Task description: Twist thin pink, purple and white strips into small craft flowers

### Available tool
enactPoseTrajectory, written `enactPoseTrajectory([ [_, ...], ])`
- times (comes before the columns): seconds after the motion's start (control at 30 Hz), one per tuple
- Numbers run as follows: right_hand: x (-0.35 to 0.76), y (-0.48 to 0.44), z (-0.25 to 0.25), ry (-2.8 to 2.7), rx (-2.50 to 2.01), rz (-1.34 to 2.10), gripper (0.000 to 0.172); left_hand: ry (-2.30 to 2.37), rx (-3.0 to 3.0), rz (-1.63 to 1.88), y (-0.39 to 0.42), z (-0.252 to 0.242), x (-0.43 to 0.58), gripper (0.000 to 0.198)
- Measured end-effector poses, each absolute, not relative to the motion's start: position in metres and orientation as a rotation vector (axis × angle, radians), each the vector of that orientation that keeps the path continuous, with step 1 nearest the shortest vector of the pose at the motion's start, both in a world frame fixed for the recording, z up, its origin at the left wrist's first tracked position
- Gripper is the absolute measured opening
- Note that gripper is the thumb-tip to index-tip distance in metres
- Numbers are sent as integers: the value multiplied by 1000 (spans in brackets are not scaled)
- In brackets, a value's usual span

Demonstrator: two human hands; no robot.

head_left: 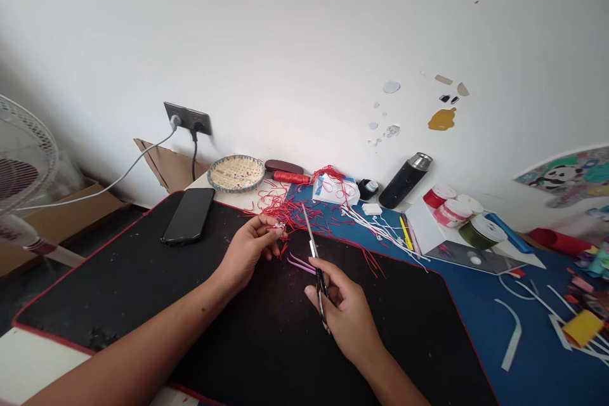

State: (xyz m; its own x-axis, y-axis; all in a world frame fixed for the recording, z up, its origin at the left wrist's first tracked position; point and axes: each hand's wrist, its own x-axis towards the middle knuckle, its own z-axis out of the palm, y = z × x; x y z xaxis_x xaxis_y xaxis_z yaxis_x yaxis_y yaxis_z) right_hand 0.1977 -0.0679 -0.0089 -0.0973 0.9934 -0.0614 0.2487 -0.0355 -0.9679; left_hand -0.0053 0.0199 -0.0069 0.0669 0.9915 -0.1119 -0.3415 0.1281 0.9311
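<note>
Left hand: the left hand [250,247] rests on the black mat [143,292], thumb and fingertips pressed together on a small white-and-red piece [279,226]
Held piece: it sits at the near edge of the red thread pile [290,206], just above the mat; it is too small to make out in detail
Right hand: the right hand [345,314] is curled around the handles of the scissors [313,247], fingers through the loops
Scissors: the blades point away from the person, toward the thread pile, and look close together; the tips are near the held piece, just to its right, not touching it
Between the hands: a few purple strips [301,264] lie on the mat, touching or just under the scissors
Around: a phone [189,216] lies to the left on the mat, a woven dish [236,172] and a red spool [290,177] stand by the wall, white strips [375,225] spread over the blue mat [476,304], and a flask [405,181] lies tilted behind them
Risk, fingers: the blade tips are close to the left fingertips, so a hasty snip could nick them
Risk, tangle: loose threads surround the piece, so the blades could catch a strand not meant for them
Risk, grip: the pinch is on something very small, which could slip and vanish into the red pile
</note>
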Motion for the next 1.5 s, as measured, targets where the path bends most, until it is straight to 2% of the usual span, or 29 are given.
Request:
enactPoseTrajectory([
  [0.17,201,-62,-6,-1201,-1332,1304,54,869,984,1100,16,-8,-4,35],
  [0.3,204,-57,-4,-1119,-1319,1292,49,805,1090,954,11,-7,-3,31],
  [0.63,199,-57,-5,-1119,-1262,1377,39,746,1286,648,-3,2,4,37],
  [1.0,199,-59,-9,-1142,-1256,1429,37,775,1354,625,-3,3,2,31],
  [1.5,196,-59,-7,-1153,-1237,1489,36,809,1315,624,-4,5,5,38],
])
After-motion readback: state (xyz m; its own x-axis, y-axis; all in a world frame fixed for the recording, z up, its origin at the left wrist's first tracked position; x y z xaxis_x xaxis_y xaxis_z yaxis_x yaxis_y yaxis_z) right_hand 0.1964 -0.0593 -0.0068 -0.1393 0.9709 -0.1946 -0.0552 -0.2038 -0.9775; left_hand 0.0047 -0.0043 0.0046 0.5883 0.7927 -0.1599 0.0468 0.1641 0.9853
